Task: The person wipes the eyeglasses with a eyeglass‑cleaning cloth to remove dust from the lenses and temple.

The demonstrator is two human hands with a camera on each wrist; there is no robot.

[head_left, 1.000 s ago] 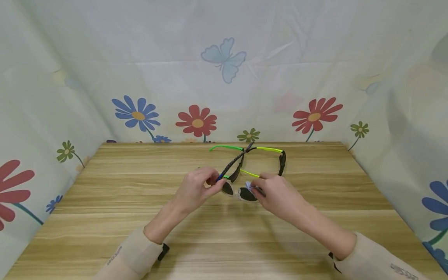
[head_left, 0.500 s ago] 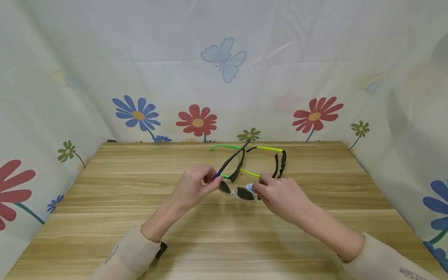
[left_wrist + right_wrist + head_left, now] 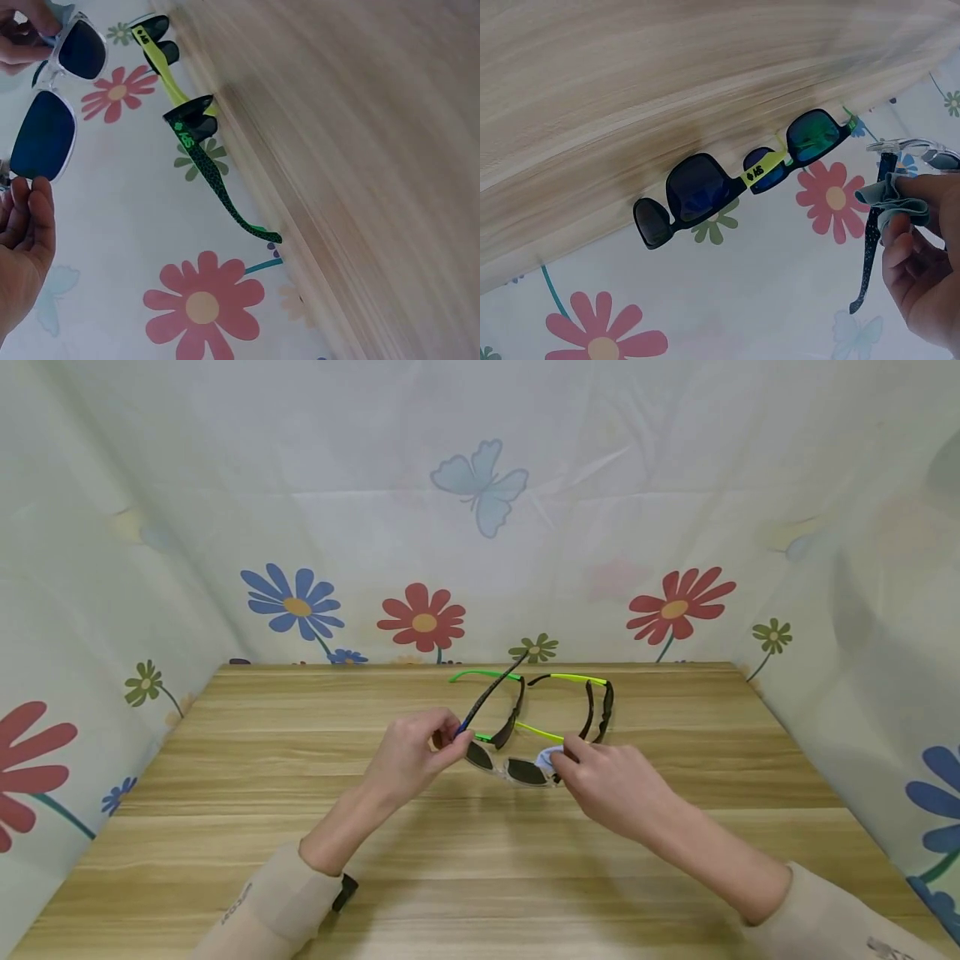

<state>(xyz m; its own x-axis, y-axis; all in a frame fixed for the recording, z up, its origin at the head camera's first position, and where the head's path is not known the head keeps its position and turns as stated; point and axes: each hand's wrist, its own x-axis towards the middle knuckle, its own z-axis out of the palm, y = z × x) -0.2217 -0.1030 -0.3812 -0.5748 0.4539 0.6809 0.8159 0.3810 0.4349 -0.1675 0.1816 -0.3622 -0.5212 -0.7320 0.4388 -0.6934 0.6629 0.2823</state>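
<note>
A pair of clear-framed sunglasses [image 3: 527,772] with dark lenses is held up over the table between both hands. My left hand [image 3: 408,756] pinches it at the left hinge, where the dark speckled temple arm starts. In the left wrist view, fingertips meet the edge of one blue-tinted lens [image 3: 45,135]. My right hand [image 3: 611,781] pinches a folded light blue cloth [image 3: 896,199] at the right hinge. In the right wrist view the cloth wraps about the top of the right temple arm [image 3: 871,247], whose tip hangs free.
Behind the hands, black sunglasses with green arms [image 3: 505,737] stand on the wooden table [image 3: 300,735]. Beside them are black sunglasses with yellow arms [image 3: 607,710]. A flower-printed curtain [image 3: 337,510] encloses the table at the back and sides.
The clear sunglasses have shifted slightly left and tilted, and their right temple arm has come into view. My right hand with the cloth has slid right, from the lens to the hinge.
</note>
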